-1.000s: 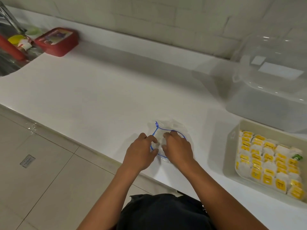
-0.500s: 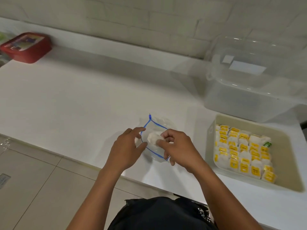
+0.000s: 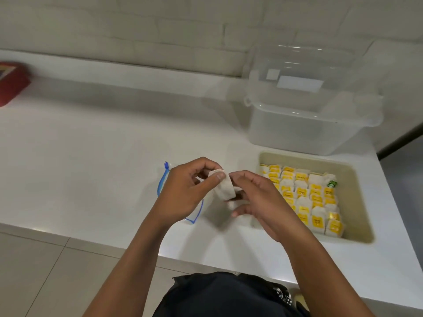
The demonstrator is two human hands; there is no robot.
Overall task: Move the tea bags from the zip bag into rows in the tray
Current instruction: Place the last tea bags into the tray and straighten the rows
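Red container (image 3: 11, 83) at far left edge of white counter (image 3: 91, 145), cut off by frame. Zip bag (image 3: 163, 179) (clear, blue seal) flat on counter, partly under left hand (image 3: 185, 193). Left thumb and fingers (image 3: 217, 177) pinched on top of pale tea bag (image 3: 223, 187), held above counter. Right hand (image 3: 258, 197) touching same tea bag from the other side, fingers curled around it. Beige tray (image 3: 357, 191) just right of hands, yellow-tagged tea bags (image 3: 304, 197) in rows inside. Clear lidded tub (image 3: 309, 124) behind tray.
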